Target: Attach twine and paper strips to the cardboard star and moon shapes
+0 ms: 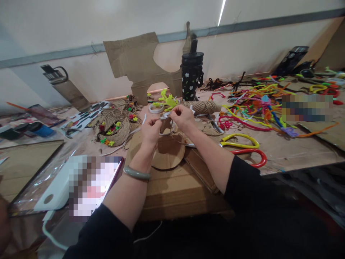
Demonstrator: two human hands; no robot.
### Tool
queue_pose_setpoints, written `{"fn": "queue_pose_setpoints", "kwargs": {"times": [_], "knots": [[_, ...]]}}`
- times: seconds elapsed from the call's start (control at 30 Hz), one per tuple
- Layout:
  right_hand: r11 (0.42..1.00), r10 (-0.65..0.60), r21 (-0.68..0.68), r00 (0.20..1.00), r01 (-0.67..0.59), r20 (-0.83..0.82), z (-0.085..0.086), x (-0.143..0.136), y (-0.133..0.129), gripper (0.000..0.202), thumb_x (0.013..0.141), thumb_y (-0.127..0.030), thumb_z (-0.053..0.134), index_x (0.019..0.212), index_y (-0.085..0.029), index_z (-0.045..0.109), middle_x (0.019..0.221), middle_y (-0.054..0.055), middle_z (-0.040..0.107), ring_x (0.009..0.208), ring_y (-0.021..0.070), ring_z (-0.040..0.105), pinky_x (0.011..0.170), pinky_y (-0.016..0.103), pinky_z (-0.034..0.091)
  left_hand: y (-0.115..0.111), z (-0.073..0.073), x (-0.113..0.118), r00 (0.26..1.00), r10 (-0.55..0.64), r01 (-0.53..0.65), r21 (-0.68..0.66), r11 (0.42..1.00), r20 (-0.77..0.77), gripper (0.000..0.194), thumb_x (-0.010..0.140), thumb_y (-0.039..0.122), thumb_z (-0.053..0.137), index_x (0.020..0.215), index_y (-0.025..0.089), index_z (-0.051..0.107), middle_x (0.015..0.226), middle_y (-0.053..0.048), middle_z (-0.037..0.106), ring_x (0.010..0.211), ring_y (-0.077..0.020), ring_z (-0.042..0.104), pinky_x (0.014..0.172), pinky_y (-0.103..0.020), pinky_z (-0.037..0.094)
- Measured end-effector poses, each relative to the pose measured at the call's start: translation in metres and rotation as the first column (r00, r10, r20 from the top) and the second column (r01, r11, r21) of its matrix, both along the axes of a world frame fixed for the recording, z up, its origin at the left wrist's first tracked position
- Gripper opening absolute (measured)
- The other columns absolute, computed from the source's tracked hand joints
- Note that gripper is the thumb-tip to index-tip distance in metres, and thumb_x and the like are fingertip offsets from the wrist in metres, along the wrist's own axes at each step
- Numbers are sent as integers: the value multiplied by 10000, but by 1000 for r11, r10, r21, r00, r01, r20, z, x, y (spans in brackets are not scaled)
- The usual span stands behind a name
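A: Hands?
B: Left hand (150, 130) and right hand (182, 117) close together, thumb and fingertips pinched on both. Small white strip (166, 114) between them. One piece or two, can't tell.

A: Directly under?
B: Cardboard disc (171, 158), just below the hands, lying on a cardboard box (183, 207). Fingers and strip hide part of the view there.

A: Just past the fingertips?
B: Yellow-green pipe-cleaner piece (169, 100), white ring (156, 108) beside it. Twine spool (201, 107) behind the right hand. Black flowered bottle (189, 81) upright beyond.

A: Right of the hands?
B: Yellow handle loop (241, 136) and red handle loop (261, 158) near the right forearm. Heap of coloured pipe cleaners (265, 104) farther out on the worktop (304, 153).

A: Left?
B: Coiled twine pieces (118, 127) near the left hand. Lit phone (94, 187) beside the left forearm.
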State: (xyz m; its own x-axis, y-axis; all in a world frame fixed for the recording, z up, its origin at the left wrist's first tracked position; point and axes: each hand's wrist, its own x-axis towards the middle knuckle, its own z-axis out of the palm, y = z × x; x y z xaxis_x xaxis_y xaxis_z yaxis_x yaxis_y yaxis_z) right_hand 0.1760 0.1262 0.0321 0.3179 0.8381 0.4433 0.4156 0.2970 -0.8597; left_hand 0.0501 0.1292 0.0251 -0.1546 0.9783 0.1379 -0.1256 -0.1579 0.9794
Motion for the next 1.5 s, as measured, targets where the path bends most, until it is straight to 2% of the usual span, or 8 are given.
{"fn": "queue_pose_setpoints", "kwargs": {"times": [0.3,0.47,0.6,0.73,0.9,1.03,1.23,1.5], "knots": [[1000,10,-10,998,-11,-60,-1,1,2,106,719,-219,554,619,-193,531,595,-45,523,581,98,457,606,263,350,1,0,1,998,-11,13,-35,999,59,81,562,171,670,624,140,629,514,55,540,460,-52,427,497,-192,344],[994,87,78,995,-82,-55,-1,0,2,234,828,-411,522,745,-194,555,659,-30,541,628,112,489,640,274,385,3,-2,0,996,-11,12,-7,1000,93,121,560,216,690,633,145,624,545,48,564,481,-57,471,514,-191,382],[988,50,144,996,-61,75,1,-2,0,205,730,-380,643,800,-197,582,825,18,589,807,156,538,773,307,429,2,-2,1,993,-37,35,21,999,114,121,556,206,709,618,149,623,541,43,567,493,-58,477,526,-186,392],[992,76,91,992,-85,101,-3,-3,3,93,725,-284,584,700,-197,565,771,12,572,793,160,527,782,315,417,0,-1,3,990,-77,76,16,997,119,146,554,216,738,619,155,623,526,45,564,477,-58,460,497,-181,368],[977,206,-33,968,-212,-143,-12,-3,12,131,721,-321,534,724,-191,551,659,-40,521,633,113,452,631,261,368,-5,4,4,984,-102,111,-52,992,147,156,529,204,742,639,146,647,558,34,598,489,-54,480,506,-176,364],[970,225,-26,938,-240,-262,-11,-2,12,121,685,-309,546,707,-191,530,642,-55,501,603,95,422,609,245,349,-8,9,3,980,-111,138,-153,979,168,190,517,222,746,655,151,636,564,39,590,494,-64,509,532,-192,382],[944,306,-58,925,-326,-223,-4,-2,7,112,653,-284,554,693,-180,546,644,-49,497,617,98,428,639,253,350,-5,8,-2,990,-119,131,-184,974,77,298,532,392,765,662,157,634,566,36,574,524,-76,502,522,-198,360],[925,355,-96,926,-368,-126,-3,-3,4,135,661,-316,528,667,-181,533,647,-42,484,629,101,410,623,251,324,-4,6,-3,974,-187,204,-131,970,132,292,444,315,794,627,147,642,534,34,576,511,-77,506,522,-203,377]]}}
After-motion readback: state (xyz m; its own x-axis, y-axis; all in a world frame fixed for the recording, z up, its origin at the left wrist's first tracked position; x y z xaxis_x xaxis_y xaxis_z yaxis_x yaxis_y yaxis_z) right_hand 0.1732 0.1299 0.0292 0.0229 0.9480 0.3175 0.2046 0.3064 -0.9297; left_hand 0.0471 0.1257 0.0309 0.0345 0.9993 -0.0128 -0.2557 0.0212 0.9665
